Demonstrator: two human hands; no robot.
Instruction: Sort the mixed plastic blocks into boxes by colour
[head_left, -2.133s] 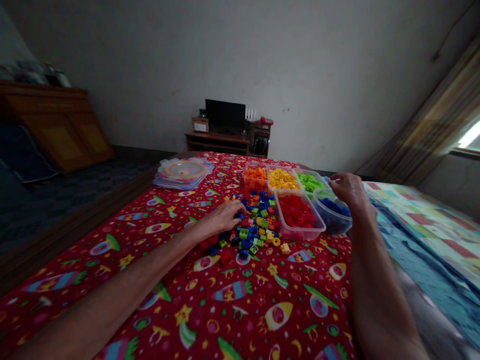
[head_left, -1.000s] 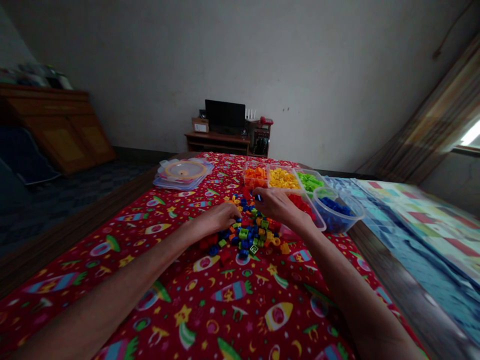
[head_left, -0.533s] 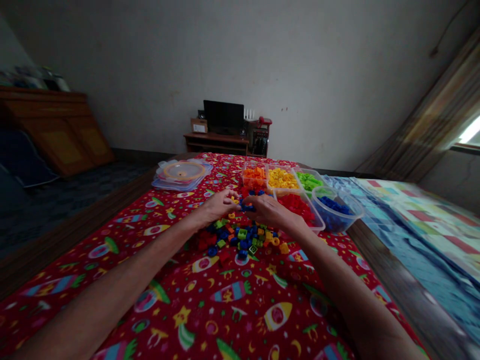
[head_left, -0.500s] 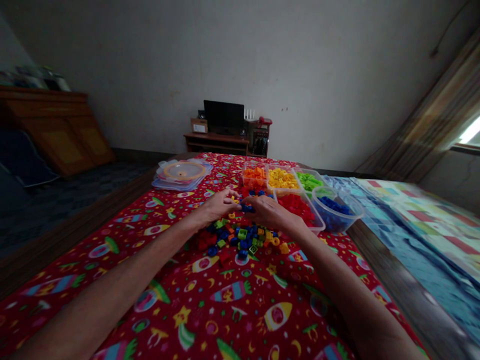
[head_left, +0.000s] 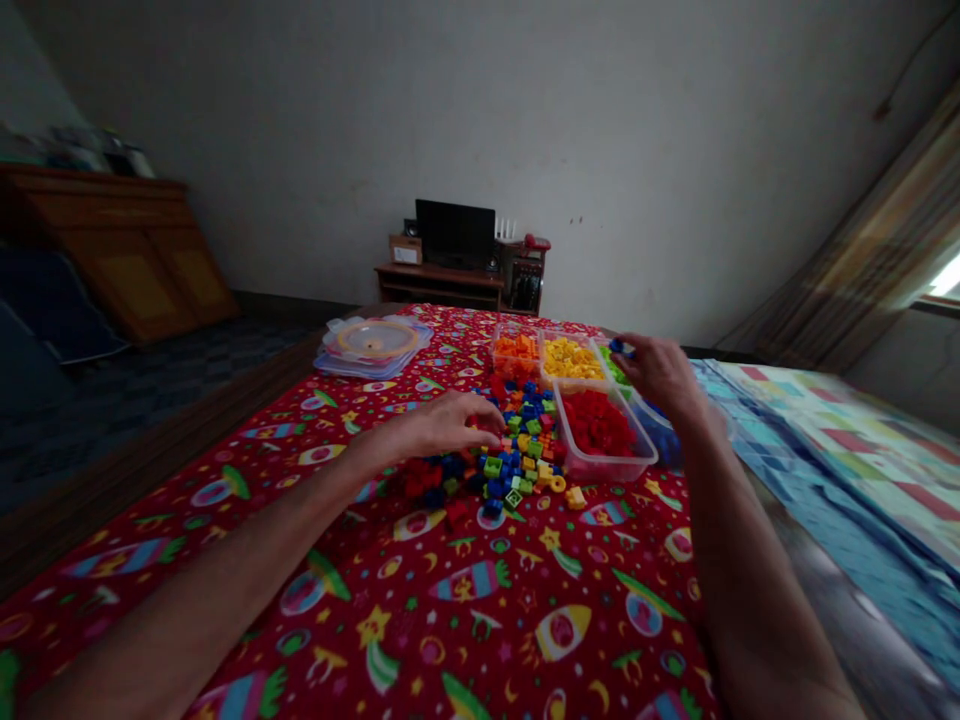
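Observation:
My right hand (head_left: 660, 375) is raised over the right-hand containers, its fingertips pinching a blue toy brick (head_left: 619, 347). Below it a round tub of blue bricks (head_left: 664, 440) is partly hidden by the wrist. My left hand (head_left: 454, 425) hovers at the left side of a mixed pile of toy bricks (head_left: 517, 455), thumb and fingers apart. Nothing shows clearly between them. The pile holds blue, green, yellow, orange and red pieces, lying loose on the tablecloth.
Clear boxes hold orange bricks (head_left: 517, 347), yellow bricks (head_left: 571, 358), green bricks (head_left: 616, 372) and red bricks (head_left: 600, 422). Stacked lids (head_left: 375, 345) lie at the back left. A red patterned cloth (head_left: 465, 630) covers the table; a bed (head_left: 840, 430) adjoins on the right.
My right hand has moved from the pile to the right and up, carrying a blue brick. My left hand has come slightly nearer and stays by the pile.

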